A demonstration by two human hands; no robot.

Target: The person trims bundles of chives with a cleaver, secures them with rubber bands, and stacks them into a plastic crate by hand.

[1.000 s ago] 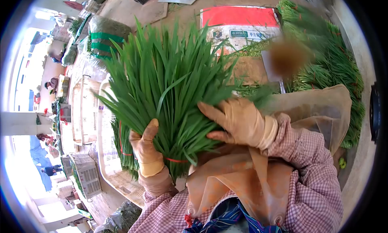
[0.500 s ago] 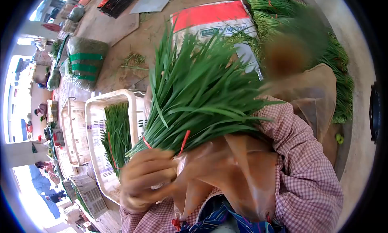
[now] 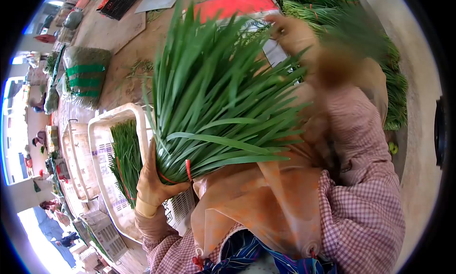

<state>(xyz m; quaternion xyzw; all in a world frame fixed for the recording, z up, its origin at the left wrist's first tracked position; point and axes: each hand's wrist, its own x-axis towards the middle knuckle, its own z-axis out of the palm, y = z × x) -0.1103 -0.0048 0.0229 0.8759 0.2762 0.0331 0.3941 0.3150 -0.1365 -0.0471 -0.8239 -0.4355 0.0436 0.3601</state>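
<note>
A large bunch of long green leaves (image 3: 213, 98) fans out over the apron (image 3: 256, 193). My gloved left hand (image 3: 154, 183) is wrapped round its tied base, beside a red band (image 3: 165, 178). A second red strip (image 3: 188, 170) sticks up there. To the right of the leaf tips, my gloved right hand (image 3: 297, 34) is raised with its fingers bent; it is partly blurred, and what its fingers hold, if anything, is too unclear to tell.
Left of the bunch stands a white crate (image 3: 97, 164) with banded greens (image 3: 124, 155) inside. More bunches (image 3: 396, 88) lie along the right wall. A red-and-white sack (image 3: 232, 7), a wrapped bale (image 3: 86, 74) and a black crate (image 3: 118, 2) are farther off. Distant people appear at left.
The bunch has swung more upright, and my left hand has turned round its base. My right hand, hidden behind the leaves half a second ago, now shows at the upper right.
</note>
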